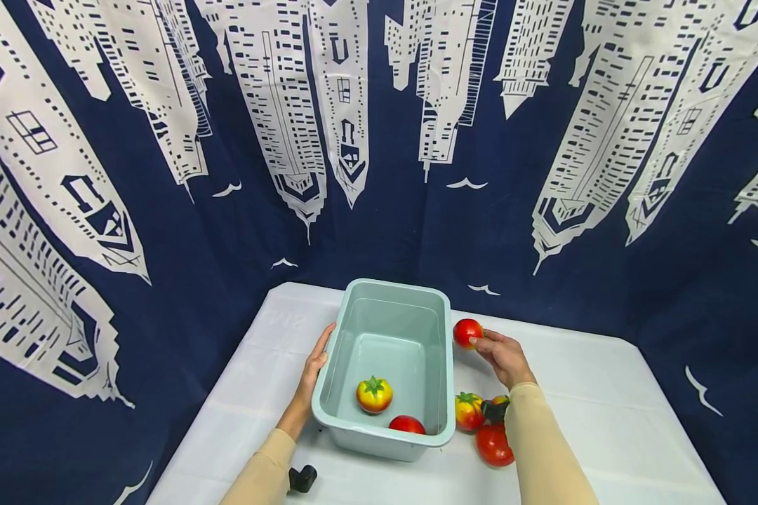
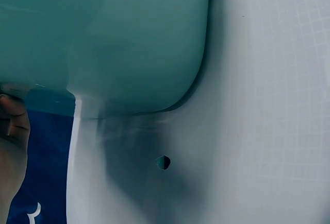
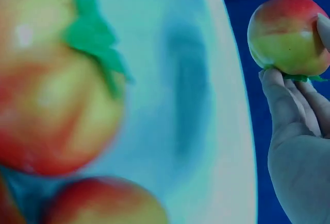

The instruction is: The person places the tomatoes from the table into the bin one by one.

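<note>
head: bright; left wrist: dim, shadowed; right wrist: near fruit [image 3: 46, 95] blurred

I log: one red tomato [image 1: 407, 423], lower part hidden by the bin rim [image 1: 379, 433]; one larger tomato [image 1: 495, 446], partly behind the right sleeve [image 1: 546, 449]; one yellow-red tomato [image 3: 46, 85], blurred, cut by my right-wrist feed's left edge; left hand [image 2: 13, 147], cropped in my left-wrist feed.

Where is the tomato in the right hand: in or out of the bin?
Out: in the head view, the right hand holds the tomato beside the bin, outside its walls.
</note>
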A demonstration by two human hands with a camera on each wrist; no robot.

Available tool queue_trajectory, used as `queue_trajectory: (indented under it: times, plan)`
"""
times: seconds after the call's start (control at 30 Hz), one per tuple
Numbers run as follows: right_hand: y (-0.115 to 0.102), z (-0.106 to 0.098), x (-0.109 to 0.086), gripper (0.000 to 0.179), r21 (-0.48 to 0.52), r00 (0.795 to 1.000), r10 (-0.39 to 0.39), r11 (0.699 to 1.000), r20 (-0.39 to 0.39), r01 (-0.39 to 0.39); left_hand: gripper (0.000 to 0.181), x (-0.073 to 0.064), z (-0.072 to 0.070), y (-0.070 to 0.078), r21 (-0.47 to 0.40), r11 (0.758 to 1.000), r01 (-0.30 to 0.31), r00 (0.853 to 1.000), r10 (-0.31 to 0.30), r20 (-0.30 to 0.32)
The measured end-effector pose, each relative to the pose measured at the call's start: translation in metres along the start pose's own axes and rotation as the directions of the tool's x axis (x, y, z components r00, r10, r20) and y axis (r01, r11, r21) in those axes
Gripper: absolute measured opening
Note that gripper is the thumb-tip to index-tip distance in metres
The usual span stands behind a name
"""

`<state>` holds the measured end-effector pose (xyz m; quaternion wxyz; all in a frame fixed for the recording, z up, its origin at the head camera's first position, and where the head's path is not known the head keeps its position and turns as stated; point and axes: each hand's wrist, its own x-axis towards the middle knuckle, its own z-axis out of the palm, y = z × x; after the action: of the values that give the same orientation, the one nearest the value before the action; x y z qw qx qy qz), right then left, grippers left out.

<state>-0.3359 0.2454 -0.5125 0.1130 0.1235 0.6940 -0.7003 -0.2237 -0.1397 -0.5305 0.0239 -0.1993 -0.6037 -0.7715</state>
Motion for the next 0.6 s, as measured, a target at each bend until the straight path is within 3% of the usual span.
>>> queue_trajectory:
  times: [0.33, 0.6]
  plan:
    - [-0.048, -0.003, -0.007, 0.074, -0.051, 0.998, -0.054, 0.997, 0.017, 0.054, 0.059, 0.002, -0.003, -0.005, -0.018, 0.999, -0.033, 0.999, 0.033, 0.014]
    - [-0.074, 0.01, -0.011, 0.075, -0.059, 0.994, -0.094, 0.994, 0.049, 0.097, 0.059, 0.001, -0.005, -0.012, -0.019, 0.999, -0.031, 0.999, 0.031, -0.006]
